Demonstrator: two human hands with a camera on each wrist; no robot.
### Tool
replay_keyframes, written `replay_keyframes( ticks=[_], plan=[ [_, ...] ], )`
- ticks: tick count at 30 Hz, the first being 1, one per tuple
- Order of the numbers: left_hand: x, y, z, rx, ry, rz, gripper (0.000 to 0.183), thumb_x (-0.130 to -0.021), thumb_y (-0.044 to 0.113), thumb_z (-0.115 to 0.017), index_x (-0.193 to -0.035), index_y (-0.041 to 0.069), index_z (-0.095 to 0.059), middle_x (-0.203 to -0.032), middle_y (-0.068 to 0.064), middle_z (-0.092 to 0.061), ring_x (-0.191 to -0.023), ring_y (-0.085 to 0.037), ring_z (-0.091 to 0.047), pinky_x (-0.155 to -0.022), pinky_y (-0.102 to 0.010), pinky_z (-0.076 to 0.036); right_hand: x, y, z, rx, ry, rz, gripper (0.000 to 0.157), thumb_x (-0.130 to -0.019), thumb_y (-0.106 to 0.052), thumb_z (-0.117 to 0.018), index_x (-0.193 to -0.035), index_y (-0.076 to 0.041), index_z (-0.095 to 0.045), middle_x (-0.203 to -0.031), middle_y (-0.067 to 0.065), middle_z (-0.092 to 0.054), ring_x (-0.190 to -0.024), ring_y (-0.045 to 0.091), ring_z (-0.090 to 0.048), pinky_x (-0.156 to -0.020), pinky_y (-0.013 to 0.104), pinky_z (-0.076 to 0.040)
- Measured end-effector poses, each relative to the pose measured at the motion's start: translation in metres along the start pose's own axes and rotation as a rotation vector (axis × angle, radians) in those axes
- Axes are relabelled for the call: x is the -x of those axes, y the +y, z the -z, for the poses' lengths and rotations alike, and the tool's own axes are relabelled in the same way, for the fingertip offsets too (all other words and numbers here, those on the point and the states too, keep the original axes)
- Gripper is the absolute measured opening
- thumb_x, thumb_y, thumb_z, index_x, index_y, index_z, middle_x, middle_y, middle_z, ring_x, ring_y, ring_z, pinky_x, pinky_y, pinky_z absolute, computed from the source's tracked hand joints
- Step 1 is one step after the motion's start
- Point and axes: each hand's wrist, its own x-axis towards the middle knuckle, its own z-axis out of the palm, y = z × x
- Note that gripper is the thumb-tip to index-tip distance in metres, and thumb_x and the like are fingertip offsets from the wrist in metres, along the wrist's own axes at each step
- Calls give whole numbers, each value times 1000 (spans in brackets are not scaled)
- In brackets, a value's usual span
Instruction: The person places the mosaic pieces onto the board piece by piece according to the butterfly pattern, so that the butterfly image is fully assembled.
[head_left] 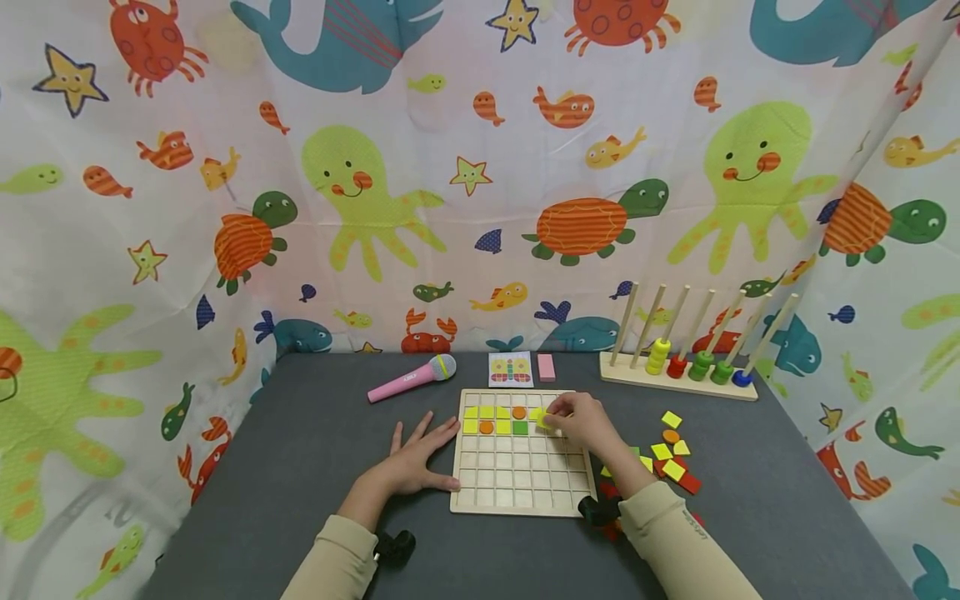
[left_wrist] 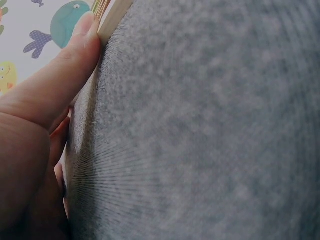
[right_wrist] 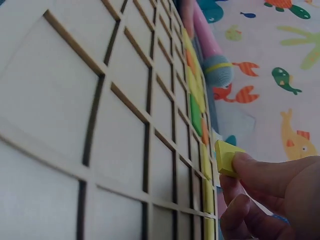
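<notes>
A wooden grid board lies on the grey table, with yellow, orange and green tiles in its upper two rows. At the board's left edge my left hand rests with fingers spread; its thumb presses the wooden side in the left wrist view. My right hand is over the upper right of the grid. Between thumb and fingertips it pinches a yellow tile, held just above the cells in the right wrist view. A green tile and an orange round tile sit in nearby cells.
Behind the board are a pink toy microphone, a butterfly pattern card and a pink block. A peg stacker with colored rings stands at the back right. Loose tiles lie right of the board, partly under the right forearm.
</notes>
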Motion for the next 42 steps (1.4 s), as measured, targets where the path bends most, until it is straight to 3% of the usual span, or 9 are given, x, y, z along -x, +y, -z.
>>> replay_keyframes(
  ticks=[8,17,24,29,34,42],
  plan=[
    [-1,-5,-5,16,15,-19,113,-70,75,-74,-162,36,-20,-169,12,-16,-158,-29,7,-115,-66,22,-8,-1,-15,63,-12,15,7,-90,-20,-77,-90,-13,-75,-84,2,-68,-80,19,-58,-67,32,-48],
    [0,-3,-4,18,20,-21,111,-72,72,-75,-162,35,-21,-169,11,-18,-158,-30,6,-115,-67,20,-9,-2,-16,127,-36,-7,7,-88,-20,-80,-91,-14,-80,-85,-2,-73,-78,17,-59,-74,37,-53],
    [-1,-2,-3,22,18,-18,111,-73,71,-76,-162,34,-21,-169,10,-17,-158,-31,6,-115,-67,21,-11,-1,-19,166,-47,-5,14,-84,-22,-84,-95,-14,-79,-80,-2,-67,-75,17,-55,-66,31,-45],
    [0,-1,-3,21,15,-18,110,-73,70,-76,-161,35,-22,-169,12,-18,-158,-29,6,-115,-67,21,-11,-2,-20,151,-50,-17,10,-85,-21,-83,-92,-16,-80,-83,-3,-71,-77,17,-57,-69,32,-49],
    [0,-1,-3,16,15,-15,110,-72,70,-76,-161,36,-22,-169,13,-18,-158,-29,6,-115,-68,20,-8,-1,-10,132,-1,11,9,-88,-21,-79,-94,-14,-80,-86,-1,-72,-80,18,-59,-69,34,-50],
    [-1,-4,-3,14,17,-24,111,-72,72,-75,-162,33,-22,-169,10,-18,-158,-31,6,-115,-68,21,1,3,25,89,52,43,14,-92,-20,-75,-101,-10,-78,-89,4,-71,-81,20,-61,-64,31,-51]
  ],
)
